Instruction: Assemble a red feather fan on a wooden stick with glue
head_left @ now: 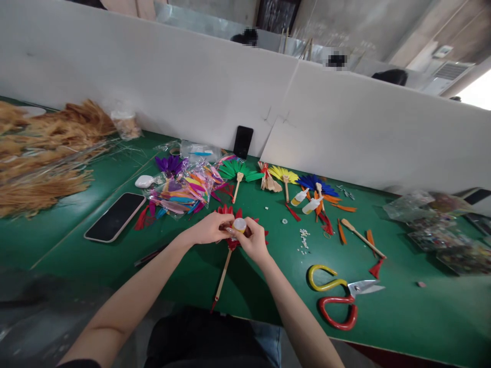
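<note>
My right hand (pixel 253 241) is closed around a small white glue bottle (pixel 240 224), its round bottom facing up toward me. Close beside it, the fingers of my left hand (pixel 210 227) are pinched together; whatever they grip is hidden. Beneath both hands lies a fan of red feathers (pixel 238 212), mostly covered by them. Its wooden handle (pixel 223 276) points toward me, ending in a red tip at the table's front edge. Finished-looking fans in green (pixel 232 170), yellow (pixel 284 175), blue (pixel 307 181) and purple (pixel 169 164) lie farther back.
Scissors (pixel 349 294) lie to the right, near white beads (pixel 304 240) and a bare wooden handle (pixel 362 237). Two glue bottles (pixel 311 205) rest behind. Bagged feathers (pixel 187 189), a phone (pixel 115 217) and tan fibre (pixel 57 148) occupy the left. A white partition (pixel 172 87) borders the green table (pixel 268 286).
</note>
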`<state>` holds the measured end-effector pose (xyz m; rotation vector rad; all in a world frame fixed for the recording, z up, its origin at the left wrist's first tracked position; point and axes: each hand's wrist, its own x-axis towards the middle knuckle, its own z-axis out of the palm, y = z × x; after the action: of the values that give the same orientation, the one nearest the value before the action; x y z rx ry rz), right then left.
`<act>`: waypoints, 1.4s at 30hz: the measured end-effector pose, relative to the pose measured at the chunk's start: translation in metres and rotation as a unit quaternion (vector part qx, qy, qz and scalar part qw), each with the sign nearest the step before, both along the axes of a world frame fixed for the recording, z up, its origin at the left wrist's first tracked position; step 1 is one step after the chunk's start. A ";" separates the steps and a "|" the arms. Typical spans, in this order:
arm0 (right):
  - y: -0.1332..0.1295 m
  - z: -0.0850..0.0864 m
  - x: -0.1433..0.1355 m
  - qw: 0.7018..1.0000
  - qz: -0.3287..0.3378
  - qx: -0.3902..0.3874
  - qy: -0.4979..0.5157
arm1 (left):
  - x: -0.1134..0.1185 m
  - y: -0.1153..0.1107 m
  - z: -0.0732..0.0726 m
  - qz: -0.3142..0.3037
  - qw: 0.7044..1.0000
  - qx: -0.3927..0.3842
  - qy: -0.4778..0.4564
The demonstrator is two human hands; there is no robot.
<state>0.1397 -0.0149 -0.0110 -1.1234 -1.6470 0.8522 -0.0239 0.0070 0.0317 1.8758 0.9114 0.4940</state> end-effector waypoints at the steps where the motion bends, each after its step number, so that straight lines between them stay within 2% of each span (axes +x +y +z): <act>1: 0.000 -0.001 0.000 1.000 -0.001 -0.003 0.001 | 0.000 0.000 0.000 0.000 1.000 0.002 0.000; 12: -0.002 -0.002 -0.002 0.999 -0.016 -0.030 0.015 | 0.000 0.001 -0.001 -0.008 1.000 0.005 0.024; 20: -0.008 0.004 0.007 0.999 -0.033 -0.020 -0.031 | 0.006 -0.001 0.002 -0.014 0.998 0.027 0.050; 24: -0.008 0.008 0.016 0.998 -0.054 -0.024 -0.031 | 0.005 -0.005 0.005 0.014 0.998 0.027 0.052; 31: -0.005 0.015 0.023 0.993 -0.112 0.003 0.038 | -0.015 -0.017 0.001 0.167 0.985 0.028 -0.020; 36: -0.009 0.037 0.025 0.983 -0.146 0.027 0.111 | -0.028 -0.028 -0.011 0.203 0.978 0.004 -0.043; 39: -0.010 0.045 0.029 0.969 -0.131 -0.027 0.208 | -0.031 -0.035 -0.019 0.207 0.977 -0.006 -0.047; 42: -0.010 0.040 0.037 0.940 -0.094 -0.113 0.308 | -0.031 -0.041 -0.023 0.227 0.972 -0.025 -0.056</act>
<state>0.1767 -0.0248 0.0293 -1.0075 -0.9270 1.1453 -0.0545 -0.0340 0.0083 1.5733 1.2693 0.8332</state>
